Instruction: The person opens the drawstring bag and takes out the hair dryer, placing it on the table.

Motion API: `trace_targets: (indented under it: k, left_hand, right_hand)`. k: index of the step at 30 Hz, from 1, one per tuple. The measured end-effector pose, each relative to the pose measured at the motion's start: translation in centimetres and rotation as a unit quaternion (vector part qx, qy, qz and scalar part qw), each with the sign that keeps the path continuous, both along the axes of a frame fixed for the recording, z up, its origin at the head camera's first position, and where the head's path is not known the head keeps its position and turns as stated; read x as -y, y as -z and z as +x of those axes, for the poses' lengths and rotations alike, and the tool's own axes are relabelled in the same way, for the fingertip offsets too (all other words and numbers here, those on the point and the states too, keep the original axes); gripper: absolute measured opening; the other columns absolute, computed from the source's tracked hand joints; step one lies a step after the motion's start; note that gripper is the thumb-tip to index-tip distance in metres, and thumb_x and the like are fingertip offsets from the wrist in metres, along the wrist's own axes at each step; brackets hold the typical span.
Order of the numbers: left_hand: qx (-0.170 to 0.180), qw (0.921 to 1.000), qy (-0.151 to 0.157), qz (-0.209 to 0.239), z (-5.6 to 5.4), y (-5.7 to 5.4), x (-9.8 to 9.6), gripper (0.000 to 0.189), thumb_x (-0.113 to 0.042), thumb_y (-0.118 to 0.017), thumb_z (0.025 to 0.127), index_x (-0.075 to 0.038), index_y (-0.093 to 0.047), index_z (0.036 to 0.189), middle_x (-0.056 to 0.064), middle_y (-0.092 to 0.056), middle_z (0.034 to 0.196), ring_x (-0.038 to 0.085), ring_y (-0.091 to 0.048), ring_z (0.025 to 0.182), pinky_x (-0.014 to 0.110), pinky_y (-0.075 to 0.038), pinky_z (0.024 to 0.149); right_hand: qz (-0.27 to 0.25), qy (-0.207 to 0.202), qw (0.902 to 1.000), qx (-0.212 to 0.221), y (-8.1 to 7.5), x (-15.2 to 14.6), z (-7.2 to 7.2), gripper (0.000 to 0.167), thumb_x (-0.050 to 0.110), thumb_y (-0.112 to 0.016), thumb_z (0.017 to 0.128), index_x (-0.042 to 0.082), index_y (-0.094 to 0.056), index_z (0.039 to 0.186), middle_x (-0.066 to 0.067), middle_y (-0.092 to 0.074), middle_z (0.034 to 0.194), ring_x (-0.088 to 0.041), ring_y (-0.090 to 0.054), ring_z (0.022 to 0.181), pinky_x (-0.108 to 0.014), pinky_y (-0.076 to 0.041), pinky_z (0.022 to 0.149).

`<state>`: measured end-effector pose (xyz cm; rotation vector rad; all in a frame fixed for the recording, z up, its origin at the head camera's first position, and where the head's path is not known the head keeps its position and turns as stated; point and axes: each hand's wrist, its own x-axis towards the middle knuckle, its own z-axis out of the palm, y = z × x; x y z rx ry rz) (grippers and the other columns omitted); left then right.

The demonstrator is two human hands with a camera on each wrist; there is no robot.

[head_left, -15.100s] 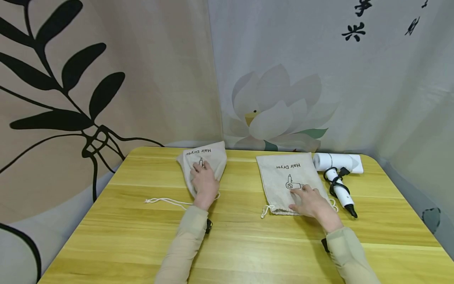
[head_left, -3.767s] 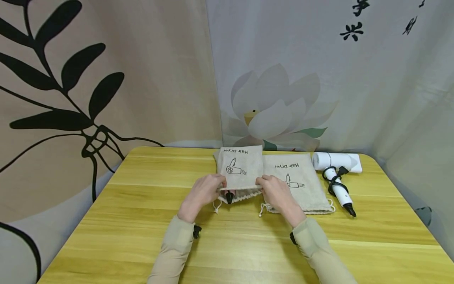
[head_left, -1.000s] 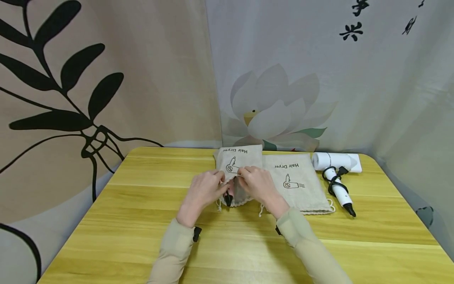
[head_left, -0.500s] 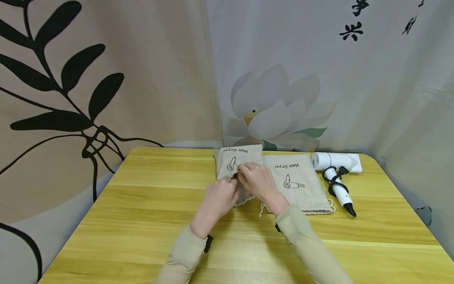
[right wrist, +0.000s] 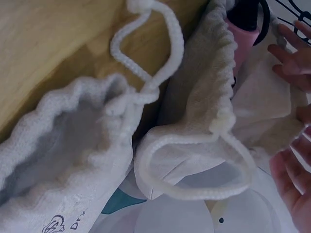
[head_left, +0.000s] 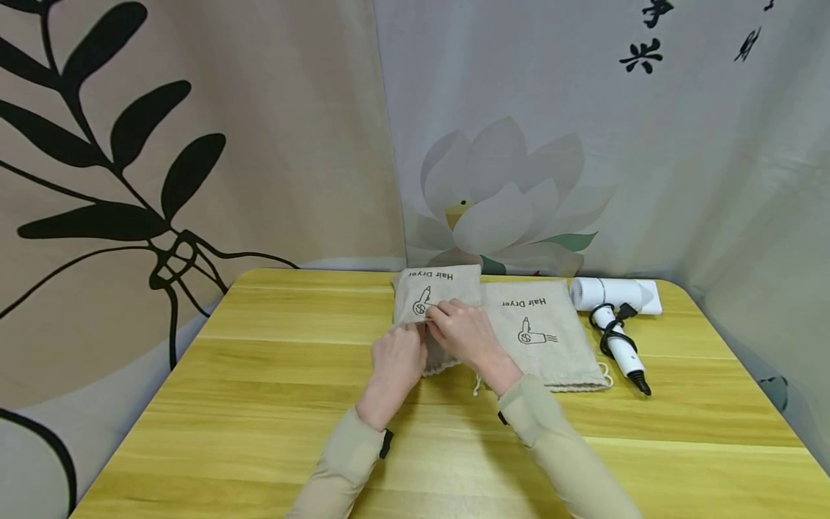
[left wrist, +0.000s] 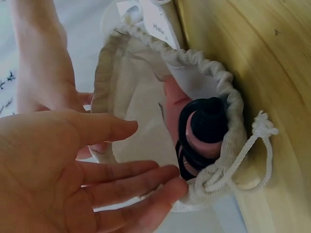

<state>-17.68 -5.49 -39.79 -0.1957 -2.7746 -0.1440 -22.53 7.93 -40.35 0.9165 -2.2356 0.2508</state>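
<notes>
A beige drawstring bag (head_left: pixel 463 285) printed "Hair Dryer" lies near the table's back edge, its mouth towards me. Inside, in the left wrist view, a pink hair dryer's handle (left wrist: pixel 199 148) with a black cord end shows against the lower wall. My right hand (head_left: pixel 470 331) pinches the upper rim of the mouth and keeps it raised. At the mouth is my left hand (left wrist: pixel 53 160), thumb and fingers fairly straight, the fingertips right at the rim close to the handle. A white drawstring loop (left wrist: pixel 265 145) hangs from the bag's side.
A second "Hair Dryer" bag (head_left: pixel 558 360) lies flat just right of the first. Beyond it rests a white hair dryer (head_left: pixel 619 295), its handle (head_left: pixel 625 357) wrapped in black cord. The wooden table (head_left: pixel 259 404) ends against a printed curtain (head_left: pixel 311 144).
Earlier the bag lay further left under my left hand; then both hands gripped its rim. Over the last second my left hand has moved right, covering the cord end in the head view.
</notes>
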Motion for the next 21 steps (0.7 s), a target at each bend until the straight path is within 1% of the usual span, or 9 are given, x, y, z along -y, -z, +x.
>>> trace_targets:
  k: [2, 5, 8, 11, 15, 19, 21]
  left_hand:
    - [0.000, 0.9999, -0.015, -0.003, -0.2, 0.1, 0.0, 0.028, -0.025, -0.067, 0.085, -0.007, -0.057, 0.067, 0.007, -0.056, 0.059, 0.021, -0.053, 0.048, 0.031, -0.040, 0.039]
    - [0.012, 0.9994, -0.034, -0.002, -0.4, 0.3, 0.0, 0.032, -0.026, -0.065, 0.086, -0.008, -0.053, 0.063, 0.007, -0.056, 0.058, 0.021, -0.053, 0.048, 0.031, -0.039, 0.038]
    - [0.034, 0.9984, -0.045, 0.003, -0.6, 0.4, 0.1, 0.033, -0.027, -0.065, 0.086, -0.007, -0.052, 0.062, 0.007, -0.055, 0.058, 0.021, -0.054, 0.048, 0.031, -0.039, 0.039]
    - [0.054, 0.9970, -0.055, 0.010, -0.9, 0.7, 0.1, 0.033, -0.030, -0.067, 0.083, -0.006, -0.054, 0.065, 0.008, -0.058, 0.061, 0.023, -0.056, 0.051, 0.033, -0.041, 0.041]
    - [0.080, 0.9946, -0.060, 0.026, -1.7, 1.2, 0.2, 0.036, -0.037, -0.069, 0.082, -0.005, -0.057, 0.068, 0.010, -0.062, 0.065, 0.025, -0.061, 0.057, 0.035, -0.045, 0.046]
    - [0.102, 0.9924, -0.058, 0.036, -2.5, 1.7, 0.3, 0.038, -0.040, -0.069, 0.082, -0.005, -0.059, 0.070, 0.011, -0.064, 0.070, 0.027, -0.063, 0.063, 0.036, -0.048, 0.050]
    - [0.110, 0.9916, -0.059, 0.034, -2.7, 1.8, 0.2, 0.039, -0.041, -0.069, 0.082, -0.004, -0.060, 0.073, 0.011, -0.064, 0.071, 0.028, -0.063, 0.065, 0.037, -0.048, 0.051]
  right_hand:
    - [0.006, 0.004, 1.0000, 0.000, 0.1, 0.2, 0.1, 0.005, 0.015, -0.071, 0.082, 0.013, -0.066, 0.083, 0.001, -0.070, 0.079, -0.015, -0.061, 0.064, -0.026, -0.049, 0.051]
    - [0.017, 0.011, 0.9998, 0.004, 0.3, 0.4, 0.1, 0.006, 0.016, -0.072, 0.082, 0.014, -0.066, 0.082, 0.001, -0.069, 0.077, -0.015, -0.060, 0.063, -0.026, -0.048, 0.049]
    - [0.025, 0.014, 0.9995, 0.014, 0.5, 0.5, 0.2, 0.006, 0.016, -0.071, 0.083, 0.015, -0.065, 0.081, 0.002, -0.066, 0.075, -0.014, -0.059, 0.063, -0.026, -0.047, 0.048]
    - [0.020, 0.009, 0.9991, 0.036, 0.6, 0.2, 0.2, 0.005, 0.018, -0.069, 0.085, 0.015, -0.065, 0.084, 0.002, -0.067, 0.077, -0.015, -0.060, 0.065, -0.027, -0.049, 0.051]
    - [0.003, 0.012, 0.9975, 0.069, 0.6, -0.5, 0.0, 0.004, 0.019, -0.066, 0.087, 0.014, -0.068, 0.088, 0.001, -0.069, 0.082, -0.016, -0.064, 0.071, -0.029, -0.053, 0.056]
    - [-0.010, 0.031, 0.9948, 0.096, 0.8, -1.5, -0.5, 0.007, 0.018, -0.064, 0.089, 0.014, -0.070, 0.090, 0.001, -0.070, 0.083, -0.016, -0.066, 0.074, -0.030, -0.054, 0.059]
    - [-0.015, 0.042, 0.9933, 0.107, 1.0, -2.0, -0.9, 0.008, 0.018, -0.063, 0.089, 0.014, -0.070, 0.091, 0.000, -0.070, 0.084, -0.016, -0.066, 0.074, -0.030, -0.055, 0.060]
